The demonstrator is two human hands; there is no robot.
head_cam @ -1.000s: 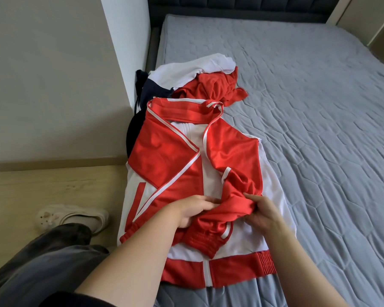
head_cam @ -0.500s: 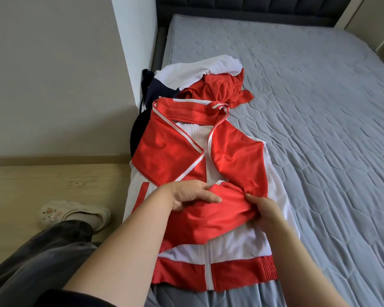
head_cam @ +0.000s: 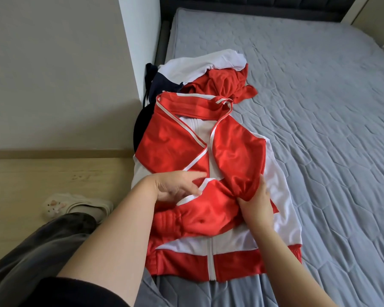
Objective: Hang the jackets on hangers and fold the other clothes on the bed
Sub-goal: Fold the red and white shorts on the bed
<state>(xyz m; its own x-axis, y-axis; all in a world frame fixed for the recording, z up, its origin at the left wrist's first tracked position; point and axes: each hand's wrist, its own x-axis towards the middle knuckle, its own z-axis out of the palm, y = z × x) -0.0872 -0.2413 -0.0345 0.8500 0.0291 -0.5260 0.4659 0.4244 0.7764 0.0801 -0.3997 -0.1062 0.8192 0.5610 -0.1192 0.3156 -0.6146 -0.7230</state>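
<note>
A red and white track jacket [head_cam: 228, 151] lies front up at the bed's left edge, its zip closed and both sleeves folded across the chest. My left hand [head_cam: 175, 187] rests flat on the lower folded sleeve [head_cam: 208, 209], fingers pointing right. At the bend of the right sleeve [head_cam: 242, 165], my right hand [head_cam: 256, 202] grips the fabric, its fingers tucked under the fold. Behind the jacket is a pile of other clothes: a white garment [head_cam: 200, 63], a crumpled red one [head_cam: 226, 83] and a dark navy one [head_cam: 162, 83].
The grey quilted mattress [head_cam: 319, 107] stretches to the right and back, up to a dark headboard [head_cam: 231, 3]. A white wall corner [head_cam: 138, 41] stands left of the bed. A pale slipper [head_cam: 75, 207] lies on the wooden floor beside my dark trouser leg [head_cam: 42, 251].
The bunched sleeve has been spread and laid across the jacket's lower chest, cuff to the left. My left hand has flattened onto it; my right hand has moved to the sleeve bend.
</note>
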